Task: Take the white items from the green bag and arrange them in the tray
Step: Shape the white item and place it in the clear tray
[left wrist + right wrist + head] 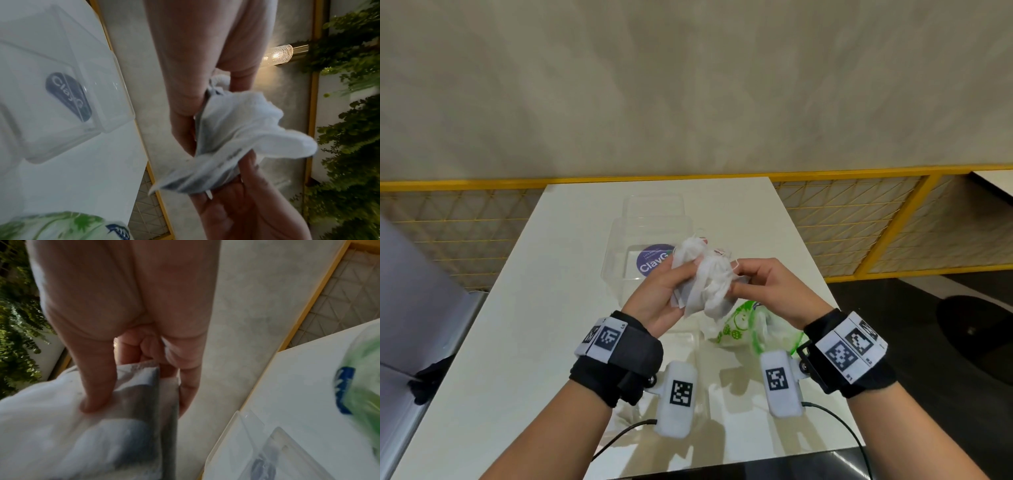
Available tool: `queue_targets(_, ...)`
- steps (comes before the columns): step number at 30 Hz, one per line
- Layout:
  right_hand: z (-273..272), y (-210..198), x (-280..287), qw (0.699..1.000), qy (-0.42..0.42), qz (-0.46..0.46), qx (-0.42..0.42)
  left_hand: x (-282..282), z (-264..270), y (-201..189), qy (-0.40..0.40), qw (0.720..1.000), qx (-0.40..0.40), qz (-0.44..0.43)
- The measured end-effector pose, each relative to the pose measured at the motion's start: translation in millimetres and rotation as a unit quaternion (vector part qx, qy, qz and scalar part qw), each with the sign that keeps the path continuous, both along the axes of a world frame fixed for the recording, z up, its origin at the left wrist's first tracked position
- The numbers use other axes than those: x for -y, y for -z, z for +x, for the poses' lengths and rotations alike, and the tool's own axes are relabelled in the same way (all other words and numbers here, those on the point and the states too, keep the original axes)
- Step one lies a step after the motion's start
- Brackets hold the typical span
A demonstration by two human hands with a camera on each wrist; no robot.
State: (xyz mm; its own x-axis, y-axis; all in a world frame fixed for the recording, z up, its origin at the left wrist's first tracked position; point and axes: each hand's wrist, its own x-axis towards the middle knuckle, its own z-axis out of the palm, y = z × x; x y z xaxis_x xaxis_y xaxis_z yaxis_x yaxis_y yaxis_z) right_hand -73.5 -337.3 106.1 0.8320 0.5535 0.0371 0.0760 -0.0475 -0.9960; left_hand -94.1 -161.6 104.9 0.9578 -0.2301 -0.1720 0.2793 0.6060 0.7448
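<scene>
A bunch of white sachets (703, 277) is held up over the table between both hands. My left hand (671, 284) grips the bunch from the left, fingers curled round it. My right hand (743, 279) pinches its right edge between thumb and fingers. In the left wrist view the white sachets (236, 139) fan out between the fingers. In the right wrist view the thumb presses on the white sachets (82, 426). The clear plastic tray (616, 246) with a purple round label stands just behind the hands. The green-printed bag (743, 325) lies crumpled on the table under the right wrist.
The white table (534, 342) runs away from me to a yellow-framed lattice railing (859, 222). A clear lid (654, 202) lies behind the tray. A grey seat (414, 308) stands at the left. Cables trail from the wrist cameras near the table's front edge.
</scene>
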Motion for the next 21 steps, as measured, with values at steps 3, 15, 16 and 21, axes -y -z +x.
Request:
queue_targets(3, -3.0, 4.5, 11.0, 0.999, 0.029, 0.035, -0.014, 1.0, -1.4, 0.4, -0.003, 1.0, -0.009, -0.007)
queue_targets(15, -8.6, 23.1, 40.1, 0.968, 0.094, 0.201, -0.121, -0.1, -7.1, 8.9, -0.023, 0.999, -0.044, -0.013)
queue_targets(16, -8.8, 19.7, 42.9, 0.965, 0.098, 0.21, -0.119, -0.6, -7.0, 10.7, -0.032, 0.998, -0.053, -0.008)
queue_targets(21, -12.9, -4.6, 21.5, 0.968, 0.056, 0.213, -0.118, -0.1, -15.6, 13.4, -0.009, 0.994, -0.101, -0.041)
